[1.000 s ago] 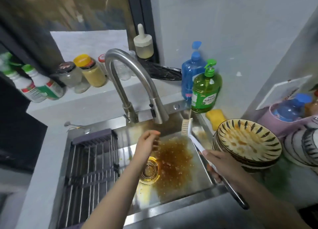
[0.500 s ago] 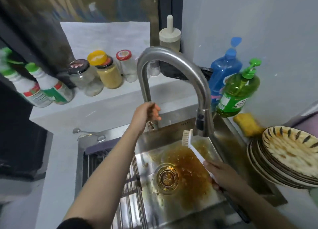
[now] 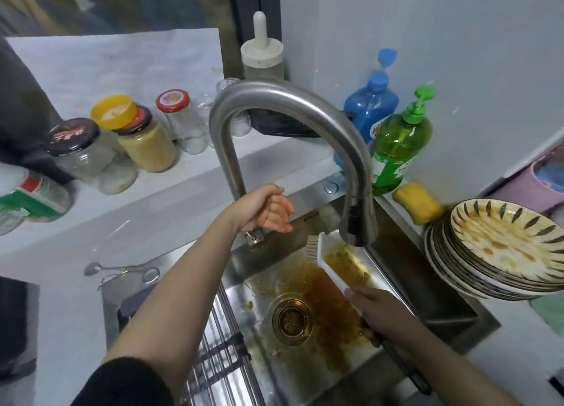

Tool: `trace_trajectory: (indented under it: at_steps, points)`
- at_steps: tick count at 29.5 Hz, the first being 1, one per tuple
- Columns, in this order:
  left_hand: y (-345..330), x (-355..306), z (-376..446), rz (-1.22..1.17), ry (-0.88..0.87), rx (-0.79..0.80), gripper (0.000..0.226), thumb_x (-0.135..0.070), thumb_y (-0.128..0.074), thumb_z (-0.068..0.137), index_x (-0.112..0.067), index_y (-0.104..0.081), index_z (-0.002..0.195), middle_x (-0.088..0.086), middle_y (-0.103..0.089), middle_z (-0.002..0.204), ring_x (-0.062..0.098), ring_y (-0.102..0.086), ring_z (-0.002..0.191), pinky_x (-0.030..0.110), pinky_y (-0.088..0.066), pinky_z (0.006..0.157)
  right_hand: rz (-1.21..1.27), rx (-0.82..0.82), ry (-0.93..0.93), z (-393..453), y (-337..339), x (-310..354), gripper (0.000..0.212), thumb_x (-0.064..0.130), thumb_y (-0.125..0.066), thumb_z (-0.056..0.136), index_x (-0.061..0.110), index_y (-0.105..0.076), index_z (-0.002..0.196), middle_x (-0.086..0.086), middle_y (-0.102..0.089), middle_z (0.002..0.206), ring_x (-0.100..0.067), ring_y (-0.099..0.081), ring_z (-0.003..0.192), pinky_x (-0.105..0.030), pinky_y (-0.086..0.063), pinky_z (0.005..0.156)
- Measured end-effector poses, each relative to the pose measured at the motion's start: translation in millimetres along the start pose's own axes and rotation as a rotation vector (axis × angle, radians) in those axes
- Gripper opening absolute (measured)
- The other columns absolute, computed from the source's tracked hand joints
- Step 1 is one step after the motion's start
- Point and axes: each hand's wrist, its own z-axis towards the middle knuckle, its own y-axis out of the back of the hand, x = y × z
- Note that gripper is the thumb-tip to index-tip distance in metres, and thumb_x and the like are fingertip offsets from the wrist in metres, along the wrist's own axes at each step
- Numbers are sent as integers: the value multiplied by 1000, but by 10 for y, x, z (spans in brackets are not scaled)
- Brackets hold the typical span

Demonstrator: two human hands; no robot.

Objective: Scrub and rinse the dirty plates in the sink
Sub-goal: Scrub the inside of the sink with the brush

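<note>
Step in hand: we judge that we are turning on the water, before any scrubbing starts.
Left hand: our left hand (image 3: 268,210) is at the base of the curved steel tap (image 3: 293,130), centre of the frame, its fingers loosely curled just over the small lever (image 3: 254,237); we cannot tell if they already touch it.
Right hand: our right hand (image 3: 378,311), lower right, grips the handle of the white dish brush (image 3: 328,262), whose bristles point up-left just beside the tap spout.
Plates: the stack of dirty striped ceramic plates (image 3: 500,246) stands on the desk at the right edge, outside the steel sink (image 3: 451,301); brown sauce covers the top plate.
Sink: brown greasy liquid lies around the brass drain (image 3: 291,320); no water runs yet, as far as we see.
How to do it well: we should open the lever slowly, so that the stream does not splash the sauce, and keep the brush head under the spout to wet it first.
Soap: the green pump bottle (image 3: 399,152) stands near, behind the spout.
</note>
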Motion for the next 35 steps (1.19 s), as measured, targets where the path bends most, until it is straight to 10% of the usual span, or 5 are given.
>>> trace_trajectory:
  at_steps: [7,16,24,27,35]
  points:
    - [-68,260,-18,-157,13,92,62,-30,-28,102,2,-73,75,23,-68,69,36,-71,79,47,-54,83,57,-24,-32,-31,-31,-32,17,28,-47,99,30,-60,88,6,-47,42,-8,-39,36,-20,-32,40]
    - [-447,245,-141,-12,-134,-215,39,-22,-34,105,-2,-66,93,20,-72,88,35,-69,95,43,-55,91,121,-15,-115,-44,66,-234,21,27,-48,99,17,-63,109,0,-52,53,-11,-43,44,-23,-35,44]
    - [-1347,540,-110,-552,65,-153,28,-12,-36,103,4,-59,102,20,-70,87,27,-69,79,36,-59,74,98,-53,-139,-132,365,-486,24,28,-48,99,15,-64,112,-18,-67,83,-33,-66,71,-28,-45,56]
    - [-1638,610,-10,-733,125,-191,27,-4,-35,101,3,-60,95,14,-70,70,23,-69,66,30,-60,58,124,-82,-150,-171,491,-577,26,25,-51,98,11,-63,116,-9,-58,63,-21,-53,50,-25,-40,47]
    - [-1994,777,286,-820,126,-444,44,-19,-29,104,-16,-40,62,-6,-36,33,5,-25,22,11,-14,25,164,-115,-154,-235,864,-732,24,23,-50,99,9,-61,114,-6,-48,61,-14,-42,43,-22,-35,41]
